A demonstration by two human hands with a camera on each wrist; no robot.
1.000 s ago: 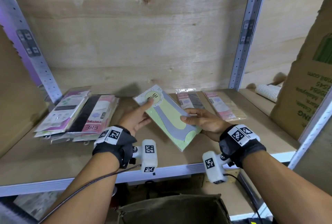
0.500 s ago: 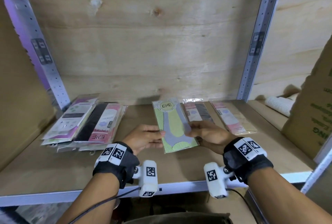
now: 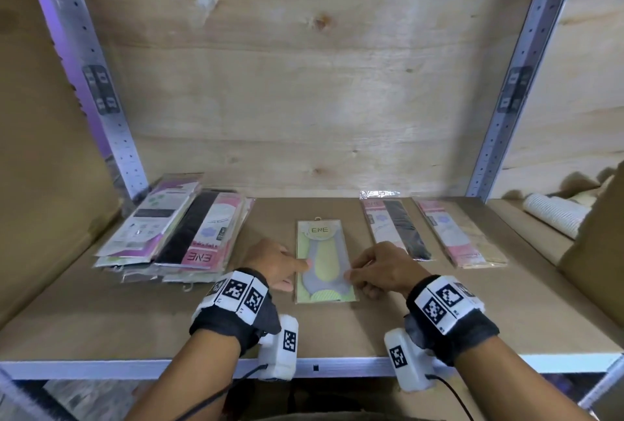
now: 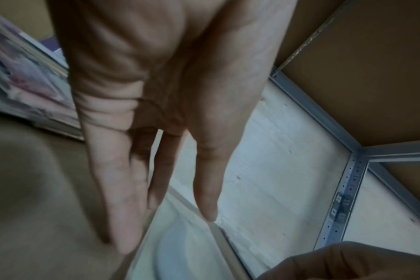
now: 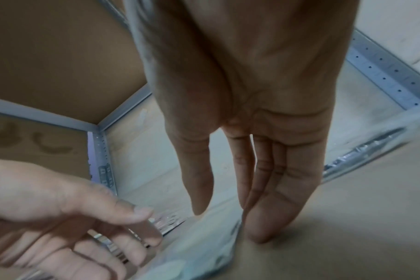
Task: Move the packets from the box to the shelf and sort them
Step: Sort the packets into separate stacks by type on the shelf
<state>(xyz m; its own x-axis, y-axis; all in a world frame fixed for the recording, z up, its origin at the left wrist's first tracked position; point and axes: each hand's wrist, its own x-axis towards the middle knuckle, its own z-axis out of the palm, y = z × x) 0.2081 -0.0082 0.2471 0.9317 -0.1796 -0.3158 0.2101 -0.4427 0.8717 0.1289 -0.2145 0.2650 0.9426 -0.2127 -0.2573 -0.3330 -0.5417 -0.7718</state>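
- Stack of packets [image 3: 175, 235]: lies flat at the left of the shelf [image 3: 101, 326], fanned, some face-up with pink and black showing.
- Left hand [image 3: 273, 265]: rests on the shelf at the left edge of the green packet [image 3: 322, 262]; in the left wrist view its fingers [image 4: 122, 189] reach out nearly straight, tips down at the packet's edge, thumb on the packet's top. Relaxed, touching rather than gripping.
- Green packet: flat on the shelf, mid-front, long side running front to back, label end toward the back wall, between both hands.
- Right hand [image 3: 381, 268]: at the packet's right edge; in the right wrist view the fingers [image 5: 273, 199] are straight and close together, tips pressed to the shelf beside the packet, thumb just over its edge. Loose, nothing clasped.
- Black packet [image 3: 395, 228]: flat, just right of the right hand.
- Pink packet [image 3: 459, 235]: flat, beside the black one, farther right.
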